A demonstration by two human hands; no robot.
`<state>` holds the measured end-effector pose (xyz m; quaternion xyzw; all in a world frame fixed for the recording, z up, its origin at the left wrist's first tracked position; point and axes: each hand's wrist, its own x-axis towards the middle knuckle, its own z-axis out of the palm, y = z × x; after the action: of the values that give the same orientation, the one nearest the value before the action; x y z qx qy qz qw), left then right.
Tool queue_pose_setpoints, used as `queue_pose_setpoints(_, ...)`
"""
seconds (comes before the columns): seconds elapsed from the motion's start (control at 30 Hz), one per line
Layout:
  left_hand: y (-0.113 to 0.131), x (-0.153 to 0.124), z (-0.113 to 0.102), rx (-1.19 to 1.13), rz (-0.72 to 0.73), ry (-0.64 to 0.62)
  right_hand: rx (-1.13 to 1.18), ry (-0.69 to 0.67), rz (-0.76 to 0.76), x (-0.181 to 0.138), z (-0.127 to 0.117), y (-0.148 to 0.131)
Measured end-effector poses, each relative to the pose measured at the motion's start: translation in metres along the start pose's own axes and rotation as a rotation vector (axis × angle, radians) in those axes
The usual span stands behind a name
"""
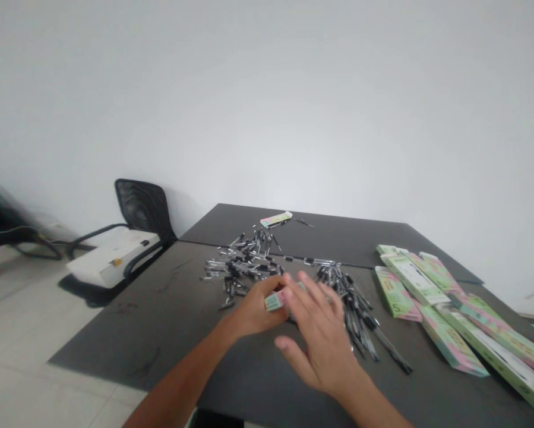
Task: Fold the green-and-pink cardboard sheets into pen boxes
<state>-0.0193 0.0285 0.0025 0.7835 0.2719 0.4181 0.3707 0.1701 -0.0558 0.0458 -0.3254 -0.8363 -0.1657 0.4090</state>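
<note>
My left hand [258, 308] is wrapped round a small pink and green pen box [274, 301], held above the front part of the dark table. Over the far side of that box, my right hand [318, 333] is stretched out with its fingers extended and thumb apart, partly hiding it. Whether the right fingers touch the box I cannot tell. Just beyond my hands lie a loose pile of black and clear pens [244, 261] on the left and a second pile of pens [353, 303] on the right.
Several green, pink and white pen boxes [445, 333] lie stacked at the table's right. One more box [276, 219] lies at the back, near some pens. A black mesh chair [144, 205] with a white carton [115, 255] on its seat stands left of the table [160, 333].
</note>
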Motion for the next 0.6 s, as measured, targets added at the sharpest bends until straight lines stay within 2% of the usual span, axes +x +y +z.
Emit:
queue_pose_setpoints(0.07, -0.002, -0.001, 0.000, 0.062, 0.032, -0.010, -0.018, -0.064, -0.016, -0.002, -0.006, 0.000)
queue_pose_setpoints(0.2, -0.001, -0.004, 0.003, 0.172, 0.072, -0.067, -0.019, -0.008, 0.032, -0.003, -0.031, 0.003)
queue_pose_setpoints(0.27, 0.001, -0.004, 0.004, 0.209, 0.093, -0.101, 0.037, -0.096, 0.027, -0.004, -0.045, 0.006)
queue_pose_setpoints(0.33, 0.002, -0.004, 0.005, 0.232, 0.114, -0.131, 0.099, -0.245, -0.015, -0.005, -0.054, 0.008)
queue_pose_setpoints(0.43, 0.003, -0.004, 0.008, 0.251, 0.153, -0.168, 0.094, -0.384, -0.042, -0.012, -0.056, 0.013)
queue_pose_setpoints(0.6, -0.001, -0.007, 0.021, 0.291, 0.238, -0.205, 0.053, -0.362, -0.038, -0.026, -0.048, 0.019)
